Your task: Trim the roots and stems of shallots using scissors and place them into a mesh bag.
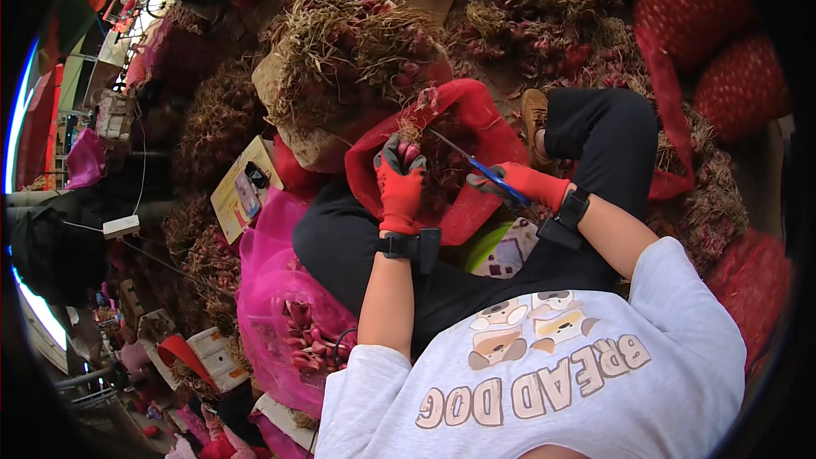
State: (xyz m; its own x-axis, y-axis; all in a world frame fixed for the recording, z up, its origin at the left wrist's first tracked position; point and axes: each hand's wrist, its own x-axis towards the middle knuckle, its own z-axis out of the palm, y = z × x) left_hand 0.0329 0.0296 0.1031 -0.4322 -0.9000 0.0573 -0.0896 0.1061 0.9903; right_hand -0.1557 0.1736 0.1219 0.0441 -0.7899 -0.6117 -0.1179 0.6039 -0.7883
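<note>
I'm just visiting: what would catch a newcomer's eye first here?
Probably the red-gloved left hand near the centre, holding reddish bulbs, and the right hand with blue-handled scissors. Above them rises a big heap of dry-stemmed bulbs; a pink mesh bag glows lower left.

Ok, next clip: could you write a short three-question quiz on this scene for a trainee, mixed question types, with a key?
1. Which hand holds the blue-handled tool?
2. What is in the left hand?
A) a phone
B) pinkish bulbs with dry stalks
C) a cup
3. True or false: the pink net bag lies to the person's left.

Key:
1. The right hand.
2. B
3. True
</note>
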